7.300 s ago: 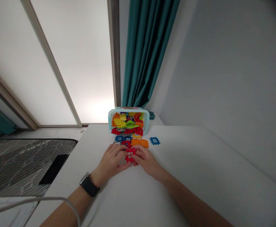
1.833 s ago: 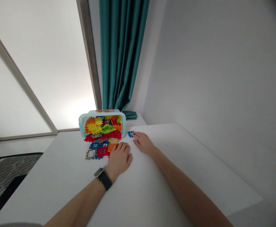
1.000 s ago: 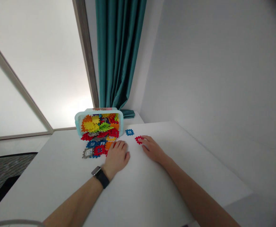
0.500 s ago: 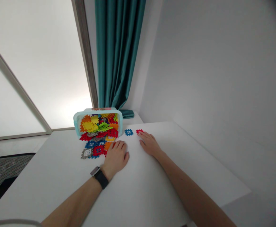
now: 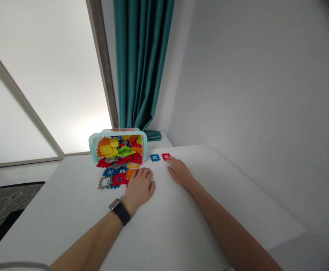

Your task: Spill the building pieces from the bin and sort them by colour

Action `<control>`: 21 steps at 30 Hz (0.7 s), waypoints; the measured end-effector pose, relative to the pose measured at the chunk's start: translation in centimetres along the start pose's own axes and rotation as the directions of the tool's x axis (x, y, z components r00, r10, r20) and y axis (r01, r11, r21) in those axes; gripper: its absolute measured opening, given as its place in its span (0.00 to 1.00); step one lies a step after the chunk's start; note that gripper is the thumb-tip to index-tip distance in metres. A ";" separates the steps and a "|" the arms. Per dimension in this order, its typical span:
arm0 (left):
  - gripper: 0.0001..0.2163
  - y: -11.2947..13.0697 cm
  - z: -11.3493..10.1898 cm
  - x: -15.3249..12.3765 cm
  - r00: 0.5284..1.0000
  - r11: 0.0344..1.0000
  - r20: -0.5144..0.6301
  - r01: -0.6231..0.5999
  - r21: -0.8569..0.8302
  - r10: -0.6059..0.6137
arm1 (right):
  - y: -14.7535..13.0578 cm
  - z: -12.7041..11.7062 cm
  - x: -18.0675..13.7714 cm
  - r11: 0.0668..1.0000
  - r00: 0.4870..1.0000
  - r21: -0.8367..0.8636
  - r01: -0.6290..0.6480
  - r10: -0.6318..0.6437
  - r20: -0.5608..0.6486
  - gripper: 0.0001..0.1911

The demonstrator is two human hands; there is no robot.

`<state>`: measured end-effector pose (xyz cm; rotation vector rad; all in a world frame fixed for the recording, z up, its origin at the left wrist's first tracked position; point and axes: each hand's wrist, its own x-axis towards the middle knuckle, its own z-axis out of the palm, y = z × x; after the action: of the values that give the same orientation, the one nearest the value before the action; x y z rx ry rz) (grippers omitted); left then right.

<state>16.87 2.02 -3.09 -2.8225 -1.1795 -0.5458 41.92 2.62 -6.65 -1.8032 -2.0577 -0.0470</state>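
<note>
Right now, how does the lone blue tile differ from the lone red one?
The blue tile is blue, the red tile red. The red tile lies by the fingertips of the right hand; the blue tile lies further left, nearer the light-blue box. Both lie flat, with notched edges and window holes.

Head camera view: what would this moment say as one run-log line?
left hand: resting by spilled plastic blocks | right hand: beside red plastic block

Log, my view | far: teal curtain (image 5: 136, 64) hanging beside frosted glass panel (image 5: 46, 82) | right: white wall (image 5: 251, 82) | near: white table (image 5: 237, 188) | left: striped mat (image 5: 6, 203) on floor
</note>
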 end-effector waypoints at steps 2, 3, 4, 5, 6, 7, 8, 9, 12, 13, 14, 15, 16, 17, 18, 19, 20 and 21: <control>0.13 0.0 0.0 0.0 1.000 1.000 0.002 0.001 0.001 -0.001 | 0.0 0.0 0.1 1.000 1.000 0.000 -0.004 0.004 0.006 0.25; 0.13 0.0 0.0 0.0 1.000 1.000 0.003 0.001 0.001 -0.001 | 0.0 0.0 0.1 1.000 1.000 0.000 -0.005 0.005 0.009 0.25; 0.13 0.0 0.0 0.0 1.000 1.000 0.003 0.001 0.000 -0.001 | 0.0 0.0 0.2 1.000 1.000 0.000 -0.007 0.007 0.013 0.25; 0.13 0.0 0.0 0.0 1.000 1.000 0.003 0.001 -0.002 -0.001 | 0.0 0.0 0.2 1.000 1.000 0.000 -0.009 0.009 0.016 0.25; 0.13 0.0 0.0 0.0 1.000 1.000 0.003 0.001 -0.004 -0.001 | 0.0 0.0 0.2 1.000 1.000 -0.001 -0.011 0.011 0.019 0.25; 0.13 0.0 -0.1 0.0 1.000 1.000 0.004 0.001 -0.006 -0.001 | 0.0 0.0 0.2 1.000 1.000 -0.001 -0.012 0.012 0.023 0.25; 0.13 0.0 -0.1 0.0 1.000 1.000 0.005 0.002 -0.007 -0.002 | 0.0 0.0 0.2 1.000 1.000 -0.002 -0.014 0.014 0.026 0.25; 0.13 0.0 -0.1 0.0 1.000 1.000 0.006 0.001 -0.007 -0.001 | 0.0 0.0 0.3 1.000 0.999 -0.003 -0.015 0.016 0.028 0.26; 0.13 0.0 -0.1 0.0 1.000 1.000 0.011 0.003 -0.008 -0.003 | 0.0 0.0 0.3 1.000 0.999 -0.005 -0.017 0.017 0.035 0.27; 0.13 0.0 -0.1 0.0 1.000 1.000 0.012 0.004 -0.008 -0.004 | 0.0 0.0 0.4 1.000 0.999 -0.006 -0.017 0.017 0.037 0.27; 0.13 0.0 -0.1 0.1 1.000 1.000 0.013 0.005 -0.008 -0.005 | 0.0 0.0 0.4 1.000 0.999 -0.007 -0.017 0.017 0.039 0.27; 0.13 0.0 -0.1 0.1 1.000 1.000 0.014 0.005 -0.008 -0.005 | 0.0 0.1 0.4 1.000 0.999 -0.008 -0.017 0.017 0.041 0.27; 0.13 0.0 -0.2 0.1 1.000 1.000 0.014 0.005 -0.008 -0.005 | 0.0 0.1 0.5 1.000 0.999 -0.009 -0.018 0.018 0.042 0.26; 0.13 0.1 -0.2 0.1 1.000 1.000 0.015 0.005 -0.007 -0.005 | 0.0 0.1 0.5 1.000 0.999 -0.010 -0.019 0.019 0.042 0.26; 0.13 0.1 -0.2 0.1 1.000 1.000 0.016 0.005 -0.006 -0.005 | 0.0 0.1 0.5 1.000 0.999 -0.011 -0.019 0.019 0.042 0.26; 0.13 0.1 -0.2 0.1 1.000 1.000 0.018 0.007 -0.004 -0.007 | 0.0 0.1 0.5 1.000 0.999 -0.012 -0.019 0.019 0.042 0.26; 0.13 0.1 -0.2 0.1 1.000 1.000 0.020 0.010 -0.001 -0.010 | 0.0 0.1 0.5 1.000 0.999 -0.013 -0.018 0.018 0.040 0.26; 0.13 0.1 -0.2 0.1 1.000 1.000 0.021 0.012 0.002 -0.012 | 0.0 0.1 0.5 1.000 0.999 -0.014 -0.016 0.017 0.039 0.26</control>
<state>16.92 1.96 -2.89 -2.8284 -1.2002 -0.5171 41.85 3.16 -6.56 -1.8430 -2.0737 -0.0222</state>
